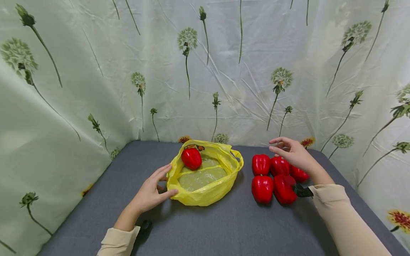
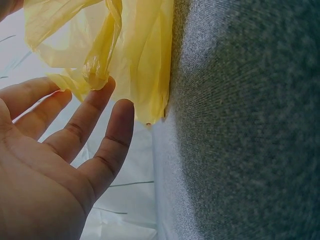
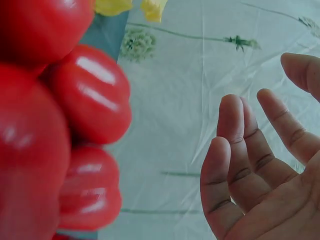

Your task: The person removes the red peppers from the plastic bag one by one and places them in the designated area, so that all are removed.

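Observation:
A yellow plastic bag (image 1: pixel 205 193) stands wide-mouthed on the table, with one red bell pepper (image 1: pixel 191 158) inside at its back left. My left hand (image 1: pixel 150 192) is at the bag's left side, its fingertips touching the rim; the left wrist view has these fingers (image 2: pixel 112 135) fairly straight against the yellow plastic. To the right of the bag, several red bell peppers (image 1: pixel 262 189) sit close together. Over the back of that group hovers my right hand (image 1: pixel 296 156), holding nothing. In the right wrist view its loosely bent fingers are apart from the peppers (image 3: pixel 92 95).
The grey tabletop (image 1: pixel 205 231) runs back to a pale curtain (image 1: pixel 205 81) printed with dandelions, which hangs behind and along both sides. A loop handle (image 1: pixel 237 160) of the bag points toward the peppers.

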The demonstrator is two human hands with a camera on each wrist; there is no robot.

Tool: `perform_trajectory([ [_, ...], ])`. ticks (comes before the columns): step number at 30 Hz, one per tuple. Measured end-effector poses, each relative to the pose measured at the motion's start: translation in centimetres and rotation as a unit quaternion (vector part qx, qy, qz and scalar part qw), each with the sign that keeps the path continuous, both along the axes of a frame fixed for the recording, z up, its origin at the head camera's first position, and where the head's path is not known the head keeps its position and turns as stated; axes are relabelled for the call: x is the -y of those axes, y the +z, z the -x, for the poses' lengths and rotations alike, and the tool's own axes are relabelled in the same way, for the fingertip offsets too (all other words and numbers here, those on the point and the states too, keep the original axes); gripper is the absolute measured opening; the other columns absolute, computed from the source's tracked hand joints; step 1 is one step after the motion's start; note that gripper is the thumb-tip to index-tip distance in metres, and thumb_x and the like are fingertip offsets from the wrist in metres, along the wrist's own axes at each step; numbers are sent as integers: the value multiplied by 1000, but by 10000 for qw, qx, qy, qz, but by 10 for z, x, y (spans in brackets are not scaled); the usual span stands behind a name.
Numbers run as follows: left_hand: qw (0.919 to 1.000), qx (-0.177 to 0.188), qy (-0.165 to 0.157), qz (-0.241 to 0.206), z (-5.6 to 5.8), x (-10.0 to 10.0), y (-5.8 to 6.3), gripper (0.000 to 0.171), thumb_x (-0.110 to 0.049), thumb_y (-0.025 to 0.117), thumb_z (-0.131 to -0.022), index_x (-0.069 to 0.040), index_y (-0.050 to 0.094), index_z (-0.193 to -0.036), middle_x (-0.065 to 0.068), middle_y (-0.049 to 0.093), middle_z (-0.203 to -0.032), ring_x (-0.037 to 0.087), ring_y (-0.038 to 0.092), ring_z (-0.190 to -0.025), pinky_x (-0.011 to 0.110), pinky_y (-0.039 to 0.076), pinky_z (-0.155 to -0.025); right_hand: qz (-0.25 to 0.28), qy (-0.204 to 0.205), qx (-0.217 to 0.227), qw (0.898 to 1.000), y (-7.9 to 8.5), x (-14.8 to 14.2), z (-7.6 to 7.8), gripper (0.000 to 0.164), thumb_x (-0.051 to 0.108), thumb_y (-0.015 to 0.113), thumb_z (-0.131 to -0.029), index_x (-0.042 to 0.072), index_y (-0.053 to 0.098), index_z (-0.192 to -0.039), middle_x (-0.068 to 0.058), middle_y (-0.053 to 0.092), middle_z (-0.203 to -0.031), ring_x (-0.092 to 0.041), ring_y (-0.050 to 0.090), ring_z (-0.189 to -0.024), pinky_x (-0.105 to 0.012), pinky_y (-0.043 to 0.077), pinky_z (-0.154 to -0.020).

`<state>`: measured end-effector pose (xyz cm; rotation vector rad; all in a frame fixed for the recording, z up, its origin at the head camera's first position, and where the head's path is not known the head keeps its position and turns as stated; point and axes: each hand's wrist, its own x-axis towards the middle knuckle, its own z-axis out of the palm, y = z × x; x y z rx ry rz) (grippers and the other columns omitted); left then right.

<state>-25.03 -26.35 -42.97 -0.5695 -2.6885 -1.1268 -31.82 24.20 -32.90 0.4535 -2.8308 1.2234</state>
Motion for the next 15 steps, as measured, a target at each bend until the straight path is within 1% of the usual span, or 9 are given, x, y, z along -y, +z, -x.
perform_trajectory([
  [4,10000,-40,-8,33,-1,0,0,85,-37,85,-93,-7,46,-163,16,45,-168,32,69,-121,38,62,-87,-47,140,-56,9999,4,18,10,44,33,64,-110,5,60,-144,-21,72,-126,-26,75,-105,-33,58,-88],
  [7,10000,-71,-17,44,-1,0,0,85,-36,85,-93,-7,45,-163,16,45,-168,32,69,-121,38,62,-87,-63,234,-31,9997,7,32,16,44,33,63,-110,5,60,-144,-21,72,-127,-29,74,-107,-35,57,-88],
  [9,10000,-69,-28,51,-1,0,0,86,-37,85,-94,-8,45,-163,16,45,-168,32,69,-121,39,62,-87,-61,291,24,9996,7,40,20,44,32,64,-109,5,60,-144,-21,72,-127,-30,74,-108,-39,59,-90],
  [11,9999,-63,-39,68,-1,-1,0,86,-38,85,-94,-8,45,-164,15,44,-168,32,69,-121,41,62,-87,-58,333,58,9994,6,48,24,44,32,65,-109,5,60,-144,-22,72,-127,-31,74,-109,-47,60,-95],
  [13,10000,-51,-41,73,-1,-1,0,86,-38,84,-94,-9,45,-164,15,44,-168,32,69,-122,41,62,-88,-62,382,66,9992,5,57,27,44,31,65,-109,4,61,-143,-23,72,-128,-31,74,-109,-54,59,-100],
  [15,10000,-32,-41,70,-2,-1,0,86,-39,84,-94,-9,45,-164,15,45,-168,32,69,-122,42,62,-88,-77,439,67,9990,4,65,31,44,31,65,-109,4,61,-143,-23,73,-129,-31,74,-108,-57,58,-102],
])
